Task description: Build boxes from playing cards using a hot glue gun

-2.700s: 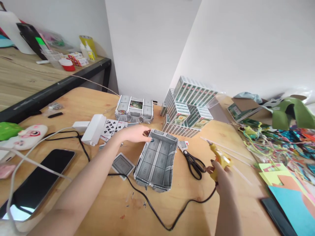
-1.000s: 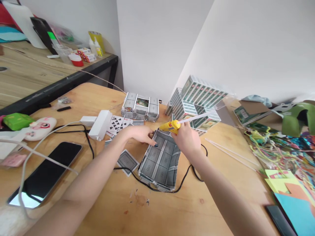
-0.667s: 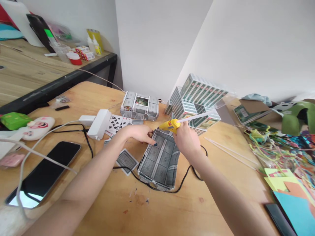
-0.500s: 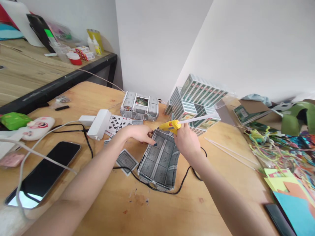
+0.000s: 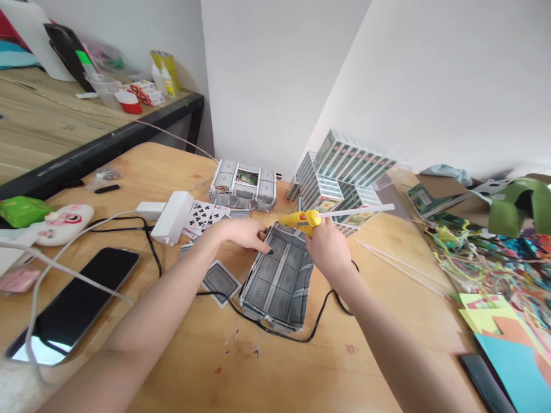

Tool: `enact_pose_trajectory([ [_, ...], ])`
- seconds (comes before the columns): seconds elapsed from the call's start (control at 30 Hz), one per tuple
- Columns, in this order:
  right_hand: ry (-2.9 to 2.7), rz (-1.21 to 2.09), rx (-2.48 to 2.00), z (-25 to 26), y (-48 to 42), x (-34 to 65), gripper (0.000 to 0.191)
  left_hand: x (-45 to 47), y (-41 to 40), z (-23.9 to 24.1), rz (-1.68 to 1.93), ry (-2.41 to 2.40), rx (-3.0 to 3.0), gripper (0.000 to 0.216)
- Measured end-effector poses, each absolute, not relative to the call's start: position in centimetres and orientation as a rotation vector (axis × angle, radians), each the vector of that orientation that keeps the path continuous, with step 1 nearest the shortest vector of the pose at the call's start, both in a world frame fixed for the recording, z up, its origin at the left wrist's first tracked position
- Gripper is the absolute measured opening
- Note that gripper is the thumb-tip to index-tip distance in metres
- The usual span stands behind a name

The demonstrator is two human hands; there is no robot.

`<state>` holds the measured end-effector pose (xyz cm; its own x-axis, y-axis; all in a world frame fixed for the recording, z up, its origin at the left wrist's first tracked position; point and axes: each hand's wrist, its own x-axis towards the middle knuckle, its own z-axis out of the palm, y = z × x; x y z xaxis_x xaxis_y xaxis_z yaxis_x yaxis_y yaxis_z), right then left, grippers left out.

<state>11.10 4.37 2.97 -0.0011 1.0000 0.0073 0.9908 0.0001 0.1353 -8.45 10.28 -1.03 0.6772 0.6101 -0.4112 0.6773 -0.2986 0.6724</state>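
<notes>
A tray-like box made of grey-backed playing cards (image 5: 275, 275) lies open side up on the wooden table. My left hand (image 5: 249, 234) grips its far left wall, the thumb inside and the other fingers partly hidden. My right hand (image 5: 329, 246) is closed around a yellow hot glue gun (image 5: 303, 221). The gun's nozzle points left at the box's far left corner, close to my left fingers. A long white glue stick (image 5: 365, 210) juts out of the gun's rear to the right. Beyond the box stands a second card-built piece (image 5: 243, 186).
Stacked card packs (image 5: 344, 172) rise behind my right hand. Loose playing cards (image 5: 220, 282), a white power adapter (image 5: 173, 218) and a phone (image 5: 77, 304) lie to the left. A black cord (image 5: 232, 307) crosses the front of the box. Spare glue sticks (image 5: 400, 267) and coloured paper (image 5: 508, 344) lie right.
The glue gun has tilted and shifted slightly right, its glue stick now lying flatter. My left hand keeps its hold on the box.
</notes>
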Motion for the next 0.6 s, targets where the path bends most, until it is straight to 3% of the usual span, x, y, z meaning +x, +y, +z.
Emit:
enact_pose_trajectory([
  [0.2,2.179,0.089,2.300,2.5,4.6,11.3,0.032,-8.3,10.1,-1.0,-0.089,1.042,2.013,0.025],
  [0.37,2.181,-0.002,2.684,2.9,3.3,13.4,0.033,-7.9,9.7,-0.3,-0.115,1.047,2.021,0.020],
  [0.53,1.729,-0.267,3.022,1.3,0.1,20.6,0.036,-7.4,8.9,0.8,-0.136,1.158,2.110,0.013],
  [0.6,1.625,-0.227,2.992,-0.3,-1.0,23.9,0.034,-7.1,8.6,1.1,-0.151,1.177,2.132,0.012],
])
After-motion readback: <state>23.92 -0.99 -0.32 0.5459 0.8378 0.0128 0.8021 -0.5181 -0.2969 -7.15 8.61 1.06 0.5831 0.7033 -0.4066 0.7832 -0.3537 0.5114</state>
